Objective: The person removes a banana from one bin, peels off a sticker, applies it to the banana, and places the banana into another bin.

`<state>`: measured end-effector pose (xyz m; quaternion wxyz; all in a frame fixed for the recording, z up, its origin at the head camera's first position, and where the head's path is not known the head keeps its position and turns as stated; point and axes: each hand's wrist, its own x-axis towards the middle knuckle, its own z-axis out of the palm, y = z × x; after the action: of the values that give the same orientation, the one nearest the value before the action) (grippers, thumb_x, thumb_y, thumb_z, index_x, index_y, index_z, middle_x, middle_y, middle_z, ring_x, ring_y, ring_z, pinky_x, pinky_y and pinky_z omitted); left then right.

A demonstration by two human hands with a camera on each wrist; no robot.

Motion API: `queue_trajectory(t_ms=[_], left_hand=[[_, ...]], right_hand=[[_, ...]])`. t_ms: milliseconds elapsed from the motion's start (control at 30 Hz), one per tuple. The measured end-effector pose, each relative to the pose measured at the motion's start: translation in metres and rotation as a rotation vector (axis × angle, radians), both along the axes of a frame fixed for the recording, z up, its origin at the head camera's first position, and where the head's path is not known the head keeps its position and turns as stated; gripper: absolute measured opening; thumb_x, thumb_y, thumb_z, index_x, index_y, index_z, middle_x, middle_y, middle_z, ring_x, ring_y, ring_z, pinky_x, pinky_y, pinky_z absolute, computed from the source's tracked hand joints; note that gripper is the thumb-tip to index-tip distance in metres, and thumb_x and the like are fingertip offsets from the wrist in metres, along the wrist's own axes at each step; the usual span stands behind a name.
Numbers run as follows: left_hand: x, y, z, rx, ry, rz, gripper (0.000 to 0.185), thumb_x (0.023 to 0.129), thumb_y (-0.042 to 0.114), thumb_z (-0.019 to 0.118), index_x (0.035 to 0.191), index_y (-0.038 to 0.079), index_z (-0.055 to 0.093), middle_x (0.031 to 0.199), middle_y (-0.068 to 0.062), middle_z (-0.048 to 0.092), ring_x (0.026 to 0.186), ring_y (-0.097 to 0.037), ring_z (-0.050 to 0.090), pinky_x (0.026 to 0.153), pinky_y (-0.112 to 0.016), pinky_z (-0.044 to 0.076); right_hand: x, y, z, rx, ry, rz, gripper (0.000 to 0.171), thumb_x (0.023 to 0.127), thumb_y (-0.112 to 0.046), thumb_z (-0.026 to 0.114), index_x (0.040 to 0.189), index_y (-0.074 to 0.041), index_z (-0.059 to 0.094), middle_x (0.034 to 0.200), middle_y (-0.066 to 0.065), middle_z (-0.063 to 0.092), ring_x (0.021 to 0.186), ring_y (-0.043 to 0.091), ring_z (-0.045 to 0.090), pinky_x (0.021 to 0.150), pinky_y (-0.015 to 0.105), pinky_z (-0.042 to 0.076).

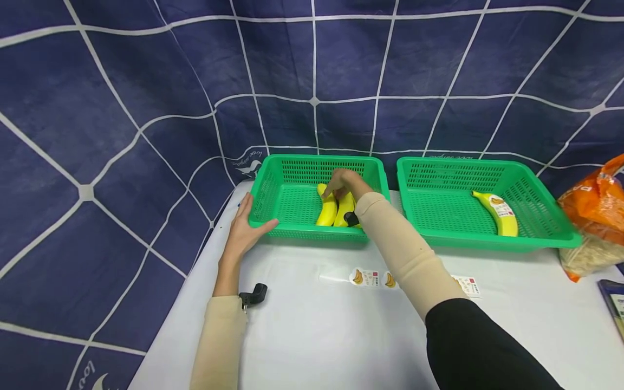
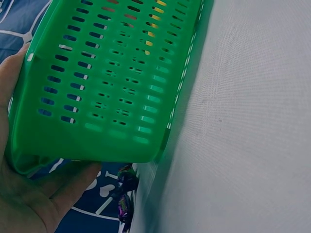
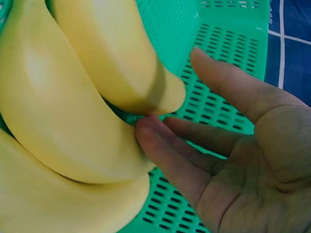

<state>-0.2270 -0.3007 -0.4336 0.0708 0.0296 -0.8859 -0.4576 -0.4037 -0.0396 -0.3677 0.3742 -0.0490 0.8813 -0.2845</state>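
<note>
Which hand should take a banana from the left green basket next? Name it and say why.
Right, most likely. The right hand is inside the green plastic basket, its fingers at the bananas' ends. The left hand rests at the basket's left end, away from them.

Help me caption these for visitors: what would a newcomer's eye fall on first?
Probably the left green basket on the white table, where the right hand touches one of the yellow bananas. Beside it, the right green basket holds a single labelled banana. An orange bag at the far right and the left hand against the left green basket's outer end would likely follow.
</note>
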Motion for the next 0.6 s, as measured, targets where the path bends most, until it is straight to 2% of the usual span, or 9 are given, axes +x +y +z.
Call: queue_trajectory(t_ms=[67,167,367,533,600], left_hand=[[0.000,0.000,0.000,0.003,0.001,0.003,0.110,0.076,0.053,0.077,0.157,0.018,0.013,0.166,0.007,0.006,0.153,-0.027,0.006,0.122,-0.057,0.013],[0.001,0.000,0.000,0.009,0.005,0.009,0.110,0.076,0.053,0.078,0.157,0.018,0.014,0.166,0.007,0.007,0.153,-0.026,0.006,0.122,-0.056,0.014],[0.000,-0.001,-0.001,0.007,0.005,0.007,0.110,0.075,0.053,0.078,0.157,0.019,0.013,0.165,0.009,0.007,0.153,-0.026,0.006,0.122,-0.056,0.014],[-0.002,-0.001,-0.003,0.000,0.004,0.002,0.110,0.075,0.053,0.078,0.157,0.019,0.013,0.165,0.009,0.006,0.153,-0.027,0.006,0.122,-0.056,0.014],[-0.002,-0.001,-0.003,0.001,0.004,0.003,0.110,0.076,0.053,0.078,0.157,0.018,0.013,0.165,0.009,0.006,0.153,-0.027,0.006,0.122,-0.056,0.014]], right_hand=[[0.000,-0.002,-0.002,0.013,0.007,0.005,0.081,0.085,-0.023,0.077,0.148,0.000,0.030,0.126,0.019,0.059,0.115,0.028,0.063,0.099,0.031,0.053],[0.002,-0.005,-0.004,0.015,0.017,-0.005,0.088,0.084,-0.021,0.077,0.151,-0.001,0.023,0.124,0.019,0.060,0.113,0.028,0.064,0.096,0.031,0.054],[0.000,-0.011,-0.009,0.069,0.063,-0.008,0.074,0.084,-0.022,0.077,0.142,-0.002,0.036,0.117,0.017,0.064,0.106,0.025,0.068,0.090,0.030,0.057],[-0.001,-0.015,-0.015,0.127,0.100,0.006,0.073,0.083,-0.024,0.078,0.140,-0.002,0.039,0.112,0.015,0.065,0.098,0.022,0.070,0.083,0.026,0.058],[0.000,-0.016,-0.015,0.140,0.103,0.011,0.075,0.083,-0.025,0.078,0.142,-0.002,0.037,0.114,0.014,0.065,0.098,0.021,0.069,0.082,0.026,0.058]])
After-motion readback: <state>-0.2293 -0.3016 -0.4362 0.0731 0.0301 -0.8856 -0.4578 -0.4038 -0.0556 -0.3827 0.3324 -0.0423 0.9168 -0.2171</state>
